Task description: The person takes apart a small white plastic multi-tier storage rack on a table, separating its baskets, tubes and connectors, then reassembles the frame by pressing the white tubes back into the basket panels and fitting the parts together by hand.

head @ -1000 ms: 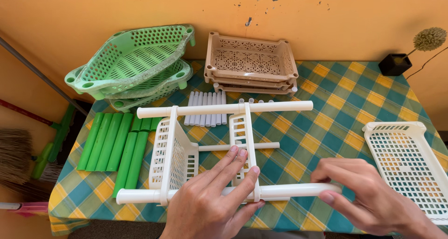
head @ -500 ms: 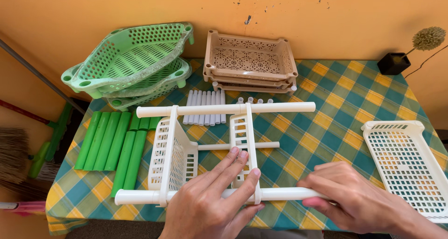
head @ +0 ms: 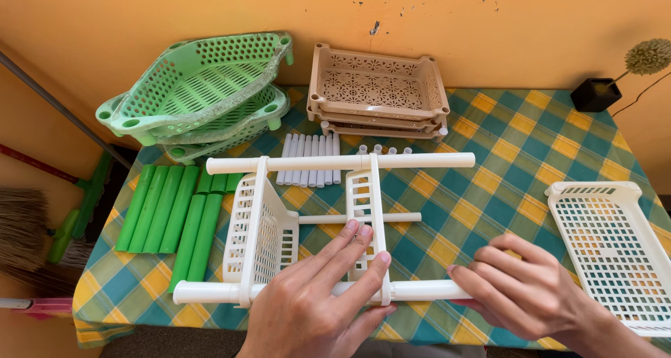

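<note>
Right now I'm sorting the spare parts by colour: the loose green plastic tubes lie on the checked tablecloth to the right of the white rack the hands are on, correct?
Not quite. The head view shows the loose green plastic tubes lying on the checked tablecloth to the left of the white plastic rack, not the right. The left hand and right hand do rest on that rack's near white tube.

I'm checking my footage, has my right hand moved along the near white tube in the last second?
Yes. The right hand has slid left along the near white tube, toward the white rack, covering the tube's end.
</note>
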`<state>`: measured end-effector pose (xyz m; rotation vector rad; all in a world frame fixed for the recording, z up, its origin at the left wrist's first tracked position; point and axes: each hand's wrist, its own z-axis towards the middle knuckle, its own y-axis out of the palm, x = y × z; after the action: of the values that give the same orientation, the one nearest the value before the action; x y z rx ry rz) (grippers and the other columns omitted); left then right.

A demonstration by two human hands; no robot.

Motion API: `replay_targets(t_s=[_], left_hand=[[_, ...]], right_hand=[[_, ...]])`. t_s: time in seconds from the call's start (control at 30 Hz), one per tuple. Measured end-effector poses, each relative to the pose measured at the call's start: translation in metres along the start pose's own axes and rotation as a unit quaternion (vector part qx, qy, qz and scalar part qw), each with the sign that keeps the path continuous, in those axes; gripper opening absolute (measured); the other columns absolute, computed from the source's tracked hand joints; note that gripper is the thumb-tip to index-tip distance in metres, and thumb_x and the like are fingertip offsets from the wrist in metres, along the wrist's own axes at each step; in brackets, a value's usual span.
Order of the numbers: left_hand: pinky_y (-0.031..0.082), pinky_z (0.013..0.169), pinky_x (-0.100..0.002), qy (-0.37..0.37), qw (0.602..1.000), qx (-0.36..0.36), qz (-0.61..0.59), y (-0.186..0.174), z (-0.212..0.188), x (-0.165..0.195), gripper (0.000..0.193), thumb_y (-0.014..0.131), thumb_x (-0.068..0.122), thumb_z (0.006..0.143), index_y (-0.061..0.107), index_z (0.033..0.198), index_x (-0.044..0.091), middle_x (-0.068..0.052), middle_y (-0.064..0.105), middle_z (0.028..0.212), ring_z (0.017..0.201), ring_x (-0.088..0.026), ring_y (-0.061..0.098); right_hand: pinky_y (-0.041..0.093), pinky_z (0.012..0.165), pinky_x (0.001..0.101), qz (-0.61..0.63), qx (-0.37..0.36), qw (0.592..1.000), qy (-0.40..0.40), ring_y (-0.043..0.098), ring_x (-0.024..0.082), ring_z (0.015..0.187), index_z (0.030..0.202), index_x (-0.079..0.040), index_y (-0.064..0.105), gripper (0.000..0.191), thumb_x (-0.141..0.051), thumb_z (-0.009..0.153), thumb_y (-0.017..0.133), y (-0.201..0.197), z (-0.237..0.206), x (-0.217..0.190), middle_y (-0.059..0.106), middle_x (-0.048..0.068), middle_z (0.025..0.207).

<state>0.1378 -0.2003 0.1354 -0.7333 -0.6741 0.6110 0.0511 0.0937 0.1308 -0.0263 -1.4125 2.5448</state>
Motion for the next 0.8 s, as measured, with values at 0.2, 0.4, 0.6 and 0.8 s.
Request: replay_targets(t_s=[0.2, 0.4, 0.6, 0.8], left_hand=[[0.057, 0.093, -0.043, -0.008, 1.0, -0.001, -0.002, 0.001, 0.003, 0.002, 0.056, 0.09, 0.031, 0.074, 0.072, 0.122, 0.008, -0.026, 0.064, 0.136, 0.131, -0.036, 0.063], [0.057, 0.09, -0.043, -0.007, 1.0, 0.002, -0.005, 0.0, 0.002, 0.003, 0.056, 0.09, 0.031, 0.073, 0.073, 0.121, 0.008, -0.025, 0.065, 0.136, 0.13, -0.036, 0.063], [0.057, 0.092, -0.042, 0.005, 1.0, 0.001, 0.001, -0.001, 0.001, 0.0, 0.056, 0.09, 0.032, 0.074, 0.072, 0.121, 0.008, -0.026, 0.064, 0.137, 0.131, -0.037, 0.063], [0.057, 0.096, -0.044, 0.017, 1.0, 0.007, 0.001, 0.001, 0.0, -0.003, 0.055, 0.088, 0.032, 0.077, 0.072, 0.123, 0.007, -0.027, 0.064, 0.136, 0.131, -0.038, 0.063]], right_hand=[[0.05, 0.071, 0.0387, 0.251, -0.13, 0.944, 0.172, 0.063, 0.026, 0.077, 0.102, -0.006, 0.067, 0.028, -0.031, 0.091, 0.075, -0.023, 0.017, 0.002, 0.066, 0.006, 0.084], [0.048, 0.07, 0.0423, 0.303, -0.357, 0.824, 0.321, 0.064, 0.03, 0.075, 0.113, -0.013, 0.074, 0.025, -0.032, 0.102, 0.061, -0.033, 0.032, 0.001, 0.066, 0.007, 0.077], [0.049, 0.073, 0.0437, 0.223, -0.258, 0.912, 0.226, 0.063, 0.029, 0.074, 0.107, -0.011, 0.07, 0.024, -0.031, 0.094, 0.065, -0.019, 0.023, -0.001, 0.065, 0.007, 0.075], [0.05, 0.061, 0.0372, 0.118, -0.103, 0.986, 0.06, 0.062, 0.023, 0.063, 0.1, 0.0, 0.07, 0.025, -0.023, 0.093, 0.077, -0.001, 0.002, 0.002, 0.067, 0.006, 0.076]])
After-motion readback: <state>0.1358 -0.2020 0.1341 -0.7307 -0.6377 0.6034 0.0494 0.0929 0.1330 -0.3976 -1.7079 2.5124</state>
